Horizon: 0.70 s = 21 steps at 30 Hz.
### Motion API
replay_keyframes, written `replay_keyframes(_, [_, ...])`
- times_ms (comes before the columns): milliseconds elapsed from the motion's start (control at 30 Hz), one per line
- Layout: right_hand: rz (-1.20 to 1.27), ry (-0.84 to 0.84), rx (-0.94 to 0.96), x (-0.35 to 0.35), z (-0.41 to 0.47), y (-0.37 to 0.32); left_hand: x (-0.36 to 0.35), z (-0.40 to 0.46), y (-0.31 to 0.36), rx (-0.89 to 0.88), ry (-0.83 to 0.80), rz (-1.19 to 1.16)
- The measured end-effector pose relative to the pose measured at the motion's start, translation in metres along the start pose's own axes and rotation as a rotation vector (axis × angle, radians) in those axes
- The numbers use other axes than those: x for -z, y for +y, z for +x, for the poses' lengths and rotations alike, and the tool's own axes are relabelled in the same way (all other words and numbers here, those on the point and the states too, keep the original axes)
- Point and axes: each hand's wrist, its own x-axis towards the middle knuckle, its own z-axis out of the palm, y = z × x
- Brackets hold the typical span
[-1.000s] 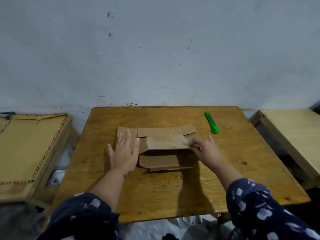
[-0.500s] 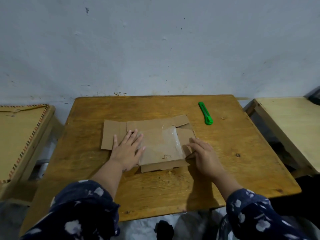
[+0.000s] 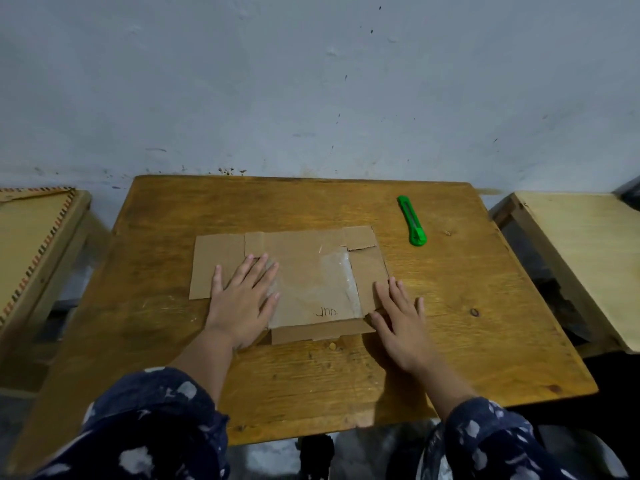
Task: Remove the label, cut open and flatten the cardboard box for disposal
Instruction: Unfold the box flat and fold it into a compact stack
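The brown cardboard box [image 3: 311, 278] lies flattened on the wooden table [image 3: 346, 386], its flaps spread left, right and toward me. A patch of clear tape shines on its top face above some handwriting. My left hand [image 3: 242, 299] presses flat on the left part of the cardboard, fingers straight and spread. My right hand [image 3: 401, 323] lies flat at the cardboard's right front corner, fingertips on the right flap, palm on the table. A green utility knife [image 3: 411, 220] rests on the table beyond and to the right of the box, away from both hands.
A pale wooden table [image 3: 585, 258] stands close on the right. On the left is another surface with a patterned border [image 3: 31, 251]. A blue-grey wall [image 3: 311, 81] rises right behind the table's far edge.
The box's raised panel has been pressed down and now lies flat. My left hand slid onto the cardboard, and my right hand moved to its right front corner. The view shifted.
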Motion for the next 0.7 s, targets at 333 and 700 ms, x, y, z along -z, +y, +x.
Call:
replay_keyframes(333, [0.043, 0.052, -0.162, -0.013, 0.001, -0.026, -0.003, 0.001, -0.002, 0.014, 0.033, -0.044])
replay_keyframes(700, [-0.039, 0.03, -0.272, -0.01, 0.019, -0.031, -0.001, 0.001, -0.002, 0.032, 0.02, -0.028])
